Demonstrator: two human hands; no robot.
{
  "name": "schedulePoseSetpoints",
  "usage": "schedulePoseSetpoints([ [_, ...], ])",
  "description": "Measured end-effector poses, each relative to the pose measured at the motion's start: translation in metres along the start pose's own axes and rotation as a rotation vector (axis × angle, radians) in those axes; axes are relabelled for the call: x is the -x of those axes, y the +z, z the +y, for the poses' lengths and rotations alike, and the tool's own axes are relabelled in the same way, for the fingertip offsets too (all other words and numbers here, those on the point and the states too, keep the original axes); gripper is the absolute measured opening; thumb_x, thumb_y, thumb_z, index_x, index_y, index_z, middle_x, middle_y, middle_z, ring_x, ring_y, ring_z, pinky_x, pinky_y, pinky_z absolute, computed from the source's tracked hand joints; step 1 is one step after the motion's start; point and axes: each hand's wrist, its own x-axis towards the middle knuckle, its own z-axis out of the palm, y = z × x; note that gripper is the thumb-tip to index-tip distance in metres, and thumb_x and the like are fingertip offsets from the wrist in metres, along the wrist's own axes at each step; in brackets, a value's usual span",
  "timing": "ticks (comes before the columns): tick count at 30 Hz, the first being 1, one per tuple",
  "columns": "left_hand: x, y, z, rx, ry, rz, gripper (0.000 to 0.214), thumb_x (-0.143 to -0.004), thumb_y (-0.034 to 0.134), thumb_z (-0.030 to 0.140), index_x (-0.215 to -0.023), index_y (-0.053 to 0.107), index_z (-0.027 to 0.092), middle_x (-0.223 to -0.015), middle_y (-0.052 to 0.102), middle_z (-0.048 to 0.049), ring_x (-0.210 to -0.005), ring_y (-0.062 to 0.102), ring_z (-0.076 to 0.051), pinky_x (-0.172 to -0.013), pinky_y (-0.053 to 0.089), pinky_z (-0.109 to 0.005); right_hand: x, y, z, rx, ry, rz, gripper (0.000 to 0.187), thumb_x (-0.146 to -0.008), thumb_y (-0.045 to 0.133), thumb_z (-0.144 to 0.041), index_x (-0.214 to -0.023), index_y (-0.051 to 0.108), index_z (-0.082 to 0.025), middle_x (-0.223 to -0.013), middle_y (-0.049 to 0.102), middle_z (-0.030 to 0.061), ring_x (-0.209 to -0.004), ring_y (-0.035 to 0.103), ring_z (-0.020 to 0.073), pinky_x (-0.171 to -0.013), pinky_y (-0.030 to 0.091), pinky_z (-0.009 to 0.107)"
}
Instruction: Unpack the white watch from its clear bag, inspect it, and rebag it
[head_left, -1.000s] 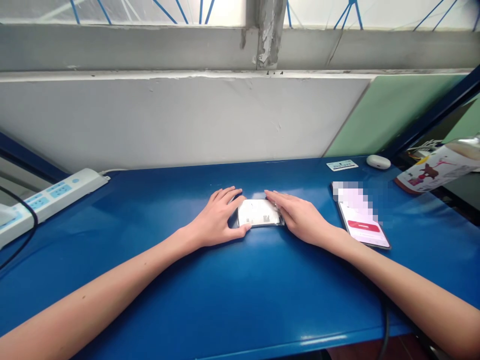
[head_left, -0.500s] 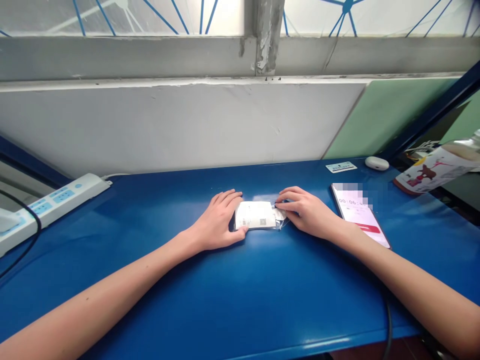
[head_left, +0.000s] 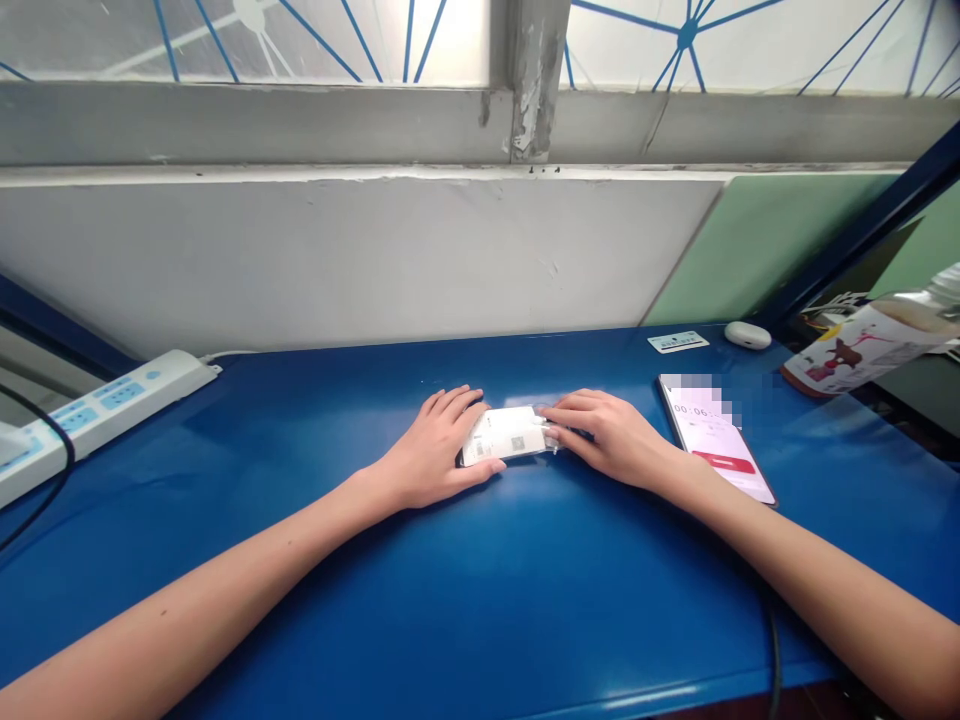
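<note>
Both ends of the white packet [head_left: 501, 437] at frame centre are gripped, the left hand [head_left: 429, 452] clamped across one, the right hand [head_left: 609, 432] pinching the other, apparently for steadiness.

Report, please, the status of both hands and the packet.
Left hand holds white packet at left end. Right hand touches right end. Packet on blue table. Phone off right, not between hands.

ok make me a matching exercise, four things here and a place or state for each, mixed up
1. packet
2. phone
3. power strip
4. card

a. lit up
b. beside a small white case
c. between left hand and right hand
d. on the table's left side

Pairs: 1-c, 2-a, 3-d, 4-b
</note>
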Motion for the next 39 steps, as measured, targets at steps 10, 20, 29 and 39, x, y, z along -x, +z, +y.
schedulePoseSetpoints([
  [10, 0.000, -0.003, 0.001, 0.012, 0.019, -0.042, 0.059, -0.097, 0.048, 0.054, -0.143, 0.040, 0.018, -0.151, 0.044, -0.0180, -0.144, 0.034, -0.032, -0.118, 0.020, -0.058, 0.003, 0.007, -0.003, -0.131, 0.038, 0.039, 0.028, -0.091, 0.062, -0.032, -0.114, 0.072, -0.020, -0.151, 0.045, 0.0146, -0.145, 0.032, 0.0354, -0.109, 0.042, 0.057],
  [20, 0.001, 0.000, 0.002, 0.008, 0.036, 0.013, 0.058, -0.091, 0.055, 0.047, -0.137, 0.045, 0.014, -0.144, 0.051, -0.0194, -0.139, 0.040, -0.035, -0.116, 0.023, -0.060, 0.001, 0.009, -0.003, -0.112, -0.057, 0.040, 0.023, -0.096, 0.055, -0.027, -0.112, 0.067, -0.015, -0.143, 0.053, 0.0173, -0.141, 0.039, 0.0325, -0.110, 0.042, 0.054],
  [29, 0.001, 0.004, 0.001, -0.039, -0.009, 0.090, 0.051, -0.092, 0.052, 0.045, -0.132, 0.049, 0.012, -0.139, 0.053, -0.0203, -0.137, 0.040, -0.037, -0.116, 0.023, -0.060, 0.003, -0.013, 0.018, 0.070, -0.090, -0.037, 0.023, -0.098, 0.051, -0.026, -0.112, 0.066, -0.015, -0.127, 0.065, 0.0152, -0.125, 0.056, 0.0326, -0.101, 0.050, 0.051],
  [39, 0.002, 0.002, 0.000, 0.015, 0.001, 0.048, 0.050, -0.097, 0.046, 0.045, -0.135, 0.044, 0.013, -0.143, 0.049, -0.0214, -0.139, 0.038, -0.037, -0.114, 0.028, -0.058, 0.005, -0.015, 0.009, -0.011, 0.041, -0.036, 0.036, -0.094, 0.057, -0.041, -0.120, 0.065, -0.018, -0.131, 0.062, 0.0153, -0.118, 0.060, 0.0316, -0.098, 0.051, 0.049],
])
